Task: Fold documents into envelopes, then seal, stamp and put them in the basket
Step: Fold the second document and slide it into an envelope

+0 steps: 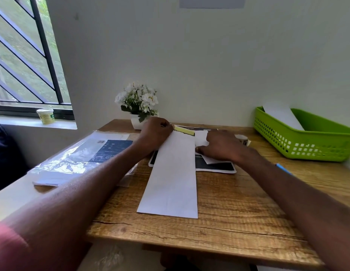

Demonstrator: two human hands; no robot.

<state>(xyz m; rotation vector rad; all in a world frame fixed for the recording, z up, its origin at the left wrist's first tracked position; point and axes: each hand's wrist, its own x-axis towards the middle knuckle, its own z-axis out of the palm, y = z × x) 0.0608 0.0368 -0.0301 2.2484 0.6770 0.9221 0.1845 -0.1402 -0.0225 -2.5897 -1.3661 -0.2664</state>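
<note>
Your left hand sits at the far end of the envelope, fingers curled, pinching the yellow strip that runs along the envelope's far edge. Your right hand lies just right of the envelope, fingers bent and pressing down on white paper beside it; whether it grips that paper you cannot tell from here.

The envelope lies flat on the table, its long side running from between your 2 hands back toward you. Under both hands and the envelope's far end lies a dark printed sheet.

Beyond your right hand stands a small tape roll, and farther right a green basket with 1 white envelope leaning inside it. A blue object peeks out beside your right forearm. Left of your left forearm lies a plastic packet with a dark blue insert. Just behind your left hand stands a white pot of flowers. A small tub sits on the window sill, well left.
</note>
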